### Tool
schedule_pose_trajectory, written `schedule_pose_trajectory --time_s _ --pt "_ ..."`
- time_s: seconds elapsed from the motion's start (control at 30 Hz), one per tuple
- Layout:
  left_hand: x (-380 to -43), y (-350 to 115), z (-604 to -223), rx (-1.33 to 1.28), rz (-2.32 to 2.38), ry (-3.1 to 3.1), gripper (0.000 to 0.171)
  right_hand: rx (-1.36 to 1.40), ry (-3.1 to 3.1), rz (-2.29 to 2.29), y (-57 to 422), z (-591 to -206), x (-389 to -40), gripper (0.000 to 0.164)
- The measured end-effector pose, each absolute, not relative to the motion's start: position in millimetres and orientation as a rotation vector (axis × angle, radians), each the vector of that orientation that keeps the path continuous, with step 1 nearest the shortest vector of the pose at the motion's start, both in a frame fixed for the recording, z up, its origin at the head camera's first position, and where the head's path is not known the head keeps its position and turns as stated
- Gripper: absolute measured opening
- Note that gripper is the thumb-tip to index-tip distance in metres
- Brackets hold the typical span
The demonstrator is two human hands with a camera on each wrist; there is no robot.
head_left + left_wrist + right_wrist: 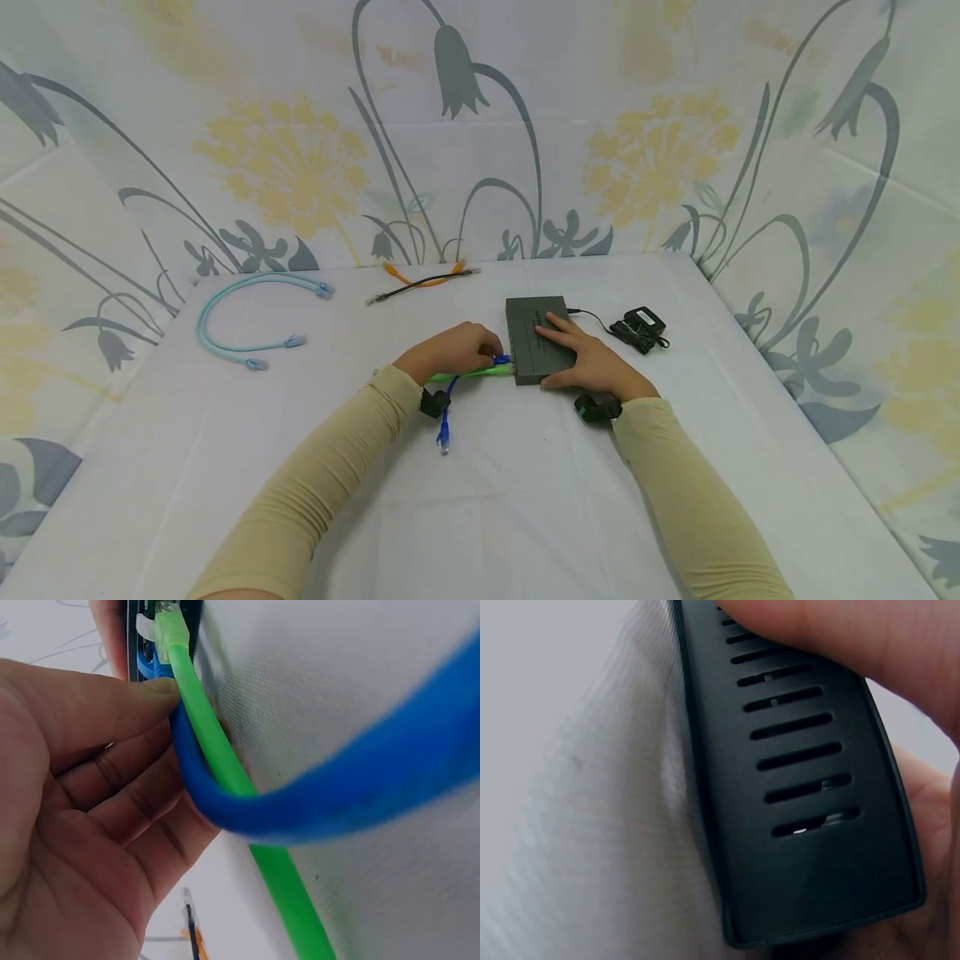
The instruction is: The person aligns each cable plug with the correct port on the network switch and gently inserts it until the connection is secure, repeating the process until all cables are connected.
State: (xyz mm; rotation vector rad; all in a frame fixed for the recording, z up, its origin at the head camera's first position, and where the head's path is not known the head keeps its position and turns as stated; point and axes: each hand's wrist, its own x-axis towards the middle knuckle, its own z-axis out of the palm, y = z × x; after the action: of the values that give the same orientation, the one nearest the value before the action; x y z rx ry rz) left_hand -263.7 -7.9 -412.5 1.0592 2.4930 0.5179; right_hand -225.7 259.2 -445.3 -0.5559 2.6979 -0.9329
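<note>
teal cables [225,321], adapter [643,323] beside switch [536,337]

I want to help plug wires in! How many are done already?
Done: the green cable sits in the black box. In hand: the left hand holds the blue cable at a port while the right hand steadies the box. Left: teal, black and orange cables lie loose.
</note>
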Motion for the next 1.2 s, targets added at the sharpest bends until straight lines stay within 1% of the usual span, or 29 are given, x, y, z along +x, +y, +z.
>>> schedule_pose_trajectory --time_s 0.73,1.2 --pt "-261.6 -3.8 -410.2 1.019 0.550 2.506 0.023 -0.543 2.690 -0.922 256.5 -441.7 -224.6 0.097" --pt "-263.5 -0.7 -411.0 1.013 0.540 2.505 0.024 -0.556 2.693 -0.932 257.2 -442.8 -225.9 0.098"
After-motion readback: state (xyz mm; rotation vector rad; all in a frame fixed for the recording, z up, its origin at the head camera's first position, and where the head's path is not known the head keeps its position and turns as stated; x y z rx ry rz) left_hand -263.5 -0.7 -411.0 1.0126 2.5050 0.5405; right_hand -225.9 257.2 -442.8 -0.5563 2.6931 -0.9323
